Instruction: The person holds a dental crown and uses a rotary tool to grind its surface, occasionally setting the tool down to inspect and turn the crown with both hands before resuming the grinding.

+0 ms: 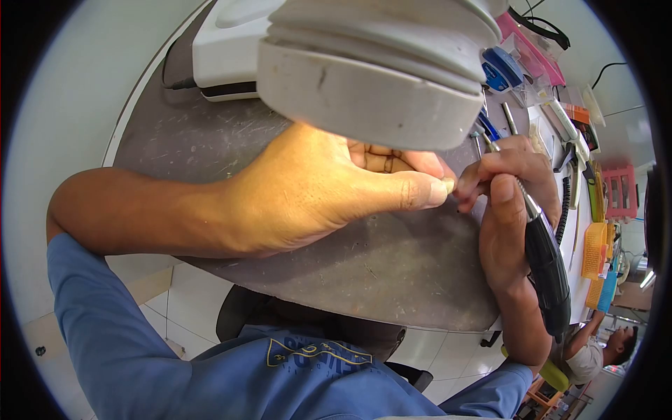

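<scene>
My left hand [322, 185] reaches in over the grey worktop [392, 269], thumb and fingertips pinched together under the bright light. Something tiny and pale may sit at the tips, but I cannot make out what it is. My right hand [514, 189] grips a black rotary handpiece [546, 262] with a metal nose, held like a pen. The front end of that tool points up and away, between thumb and fingers. The fingers of both hands meet or nearly meet just below a wide off-white nozzle [371, 87], which hides part of the left fingers.
A white machine [227, 52] stands at the far left of the worktop. Along the right lie slim tools, a blue object [502, 68], a pink basket [621, 191] and a yellow basket [595, 250]. A coiled black cord [563, 210] runs beside the handpiece. Another person [591, 353] sits lower right.
</scene>
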`<state>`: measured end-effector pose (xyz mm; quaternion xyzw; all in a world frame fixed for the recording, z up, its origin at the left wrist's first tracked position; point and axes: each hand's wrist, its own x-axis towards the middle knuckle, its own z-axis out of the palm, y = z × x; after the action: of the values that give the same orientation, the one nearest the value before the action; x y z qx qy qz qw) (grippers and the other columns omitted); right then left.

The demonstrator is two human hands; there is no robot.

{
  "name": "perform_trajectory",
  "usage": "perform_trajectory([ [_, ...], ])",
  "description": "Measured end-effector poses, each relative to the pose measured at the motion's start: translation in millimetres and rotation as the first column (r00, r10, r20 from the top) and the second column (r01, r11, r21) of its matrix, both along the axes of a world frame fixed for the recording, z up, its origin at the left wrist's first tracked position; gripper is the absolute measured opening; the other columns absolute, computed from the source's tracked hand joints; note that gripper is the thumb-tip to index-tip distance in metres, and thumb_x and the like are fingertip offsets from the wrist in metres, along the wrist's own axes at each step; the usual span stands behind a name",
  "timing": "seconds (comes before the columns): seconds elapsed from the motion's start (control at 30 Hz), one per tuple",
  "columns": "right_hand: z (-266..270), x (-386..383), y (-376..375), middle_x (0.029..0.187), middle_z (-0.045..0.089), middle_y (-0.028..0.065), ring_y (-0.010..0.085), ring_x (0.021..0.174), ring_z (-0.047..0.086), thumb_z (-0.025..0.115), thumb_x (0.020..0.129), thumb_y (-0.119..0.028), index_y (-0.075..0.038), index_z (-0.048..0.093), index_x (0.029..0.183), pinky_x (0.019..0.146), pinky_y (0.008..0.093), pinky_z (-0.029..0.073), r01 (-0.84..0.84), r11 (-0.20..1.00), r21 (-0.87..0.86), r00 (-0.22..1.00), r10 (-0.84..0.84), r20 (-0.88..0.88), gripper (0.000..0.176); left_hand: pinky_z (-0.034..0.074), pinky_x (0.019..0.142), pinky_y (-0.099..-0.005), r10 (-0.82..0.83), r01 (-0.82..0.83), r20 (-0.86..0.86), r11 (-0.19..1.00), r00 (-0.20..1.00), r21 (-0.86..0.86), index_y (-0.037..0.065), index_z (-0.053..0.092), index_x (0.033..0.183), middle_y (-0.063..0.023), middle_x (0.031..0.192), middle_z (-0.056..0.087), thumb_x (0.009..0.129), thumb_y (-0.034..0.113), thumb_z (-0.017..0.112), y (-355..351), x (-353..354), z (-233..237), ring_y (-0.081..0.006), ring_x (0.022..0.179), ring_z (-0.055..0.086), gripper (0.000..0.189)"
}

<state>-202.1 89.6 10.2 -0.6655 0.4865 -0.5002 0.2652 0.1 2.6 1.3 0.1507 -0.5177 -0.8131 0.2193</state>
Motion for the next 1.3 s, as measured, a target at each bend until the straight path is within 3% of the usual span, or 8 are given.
perform_trajectory([
  [0.17,-3.8,1.2,-4.5,0.091,0.048,0.0085,0.0117,0.069,0.056,0.061,0.093,-0.039,0.000,0.051,0.104,0.057,0.0204,0.045,-0.080,0.995,0.066,0.992,0.073,0.106,0.042,0.046,0.089,-0.0269,0.005,-0.005,0.003,1.000,1.000,-0.008,0.005,0.056,0.094,-0.0108,0.106,0.063,0.089,0.007,0.066,-0.4,-1.1,-0.8,-0.0122,0.099,0.059,0.012],
  [0.4,-3.5,0.2,-9.4,0.092,0.049,0.0066,0.0104,0.071,0.056,0.071,0.087,-0.023,-0.002,0.052,0.103,0.062,0.0210,0.047,-0.176,0.973,0.152,0.984,0.170,0.053,0.032,0.047,0.090,-0.0258,-0.016,0.020,0.081,0.998,0.997,-0.052,0.004,0.057,0.091,-0.0068,0.100,0.065,0.089,0.011,0.068,-0.6,0.1,4.7,-0.0105,0.096,0.062,0.014],
  [0.47,-2.6,3.2,-7.6,0.092,0.062,0.0082,0.0118,0.083,0.062,0.071,0.085,-0.006,0.000,0.058,0.101,0.074,0.0243,0.051,-0.222,0.952,0.209,0.946,0.159,0.282,0.022,0.047,0.089,-0.0252,-0.013,0.020,0.092,0.997,0.996,-0.070,0.004,0.057,0.092,-0.0068,0.099,0.065,0.089,0.011,0.068,-0.8,0.3,7.7,-0.0104,0.097,0.062,0.013],
  [0.57,-3.2,3.7,-6.9,0.095,0.061,0.0093,0.0132,0.084,0.064,0.069,0.086,-0.002,0.001,0.057,0.103,0.075,0.0259,0.052,-0.243,0.953,0.178,0.933,0.180,0.310,0.021,0.048,0.088,-0.0242,-0.011,0.017,0.065,0.996,0.998,-0.089,0.004,0.058,0.094,-0.0067,0.098,0.066,0.089,0.012,0.068,-1.7,1.6,8.1,-0.0103,0.097,0.062,0.014],
  [0.77,-2.8,3.3,-5.4,0.093,0.052,0.0078,0.0155,0.079,0.062,0.069,0.086,-0.010,-0.002,0.050,0.104,0.070,0.0244,0.054,-0.185,0.959,0.214,0.974,0.150,0.167,0.028,0.048,0.088,-0.0239,-0.023,0.024,0.024,0.999,0.999,-0.039,0.003,0.058,0.096,-0.0066,0.096,0.066,0.090,0.014,0.067,-2.2,2.3,8.7,-0.0101,0.095,0.062,0.016],
  [1.1,-6.4,-1.8,-10.5,0.094,0.060,0.0094,0.0130,0.081,0.064,0.069,0.085,-0.002,0.001,0.059,0.100,0.073,0.0248,0.052,-0.254,0.962,0.100,0.948,0.227,0.225,0.019,0.048,0.087,-0.0243,-0.011,0.014,0.049,0.998,0.999,-0.060,0.003,0.058,0.095,-0.0061,0.095,0.066,0.088,0.014,0.070,-2.1,1.0,6.1,-0.0104,0.094,0.062,0.017],
  [1.17,-6.5,-4.9,-12.5,0.093,0.060,0.0086,0.0129,0.081,0.064,0.070,0.085,-0.003,0.000,0.059,0.100,0.074,0.0246,0.052,-0.223,0.974,0.049,0.974,0.220,0.061,0.019,0.048,0.088,-0.0245,-0.013,0.017,0.059,0.998,0.998,-0.066,0.004,0.058,0.095,-0.0059,0.095,0.066,0.087,0.014,0.070,-2.5,0.8,5.5,-0.0106,0.095,0.062,0.018],
  [1.3,-2.8,0.1,-8.6,0.092,0.061,0.0081,0.0127,0.082,0.064,0.071,0.085,-0.005,0.000,0.059,0.100,0.075,0.0245,0.052,-0.203,0.973,0.105,0.972,0.187,0.143,0.019,0.047,0.089,-0.0252,-0.024,0.028,0.074,0.998,0.997,-0.052,0.005,0.057,0.095,-0.0055,0.097,0.065,0.086,0.014,0.072,-2.4,0.7,5.5,-0.0109,0.097,0.062,0.020],
])
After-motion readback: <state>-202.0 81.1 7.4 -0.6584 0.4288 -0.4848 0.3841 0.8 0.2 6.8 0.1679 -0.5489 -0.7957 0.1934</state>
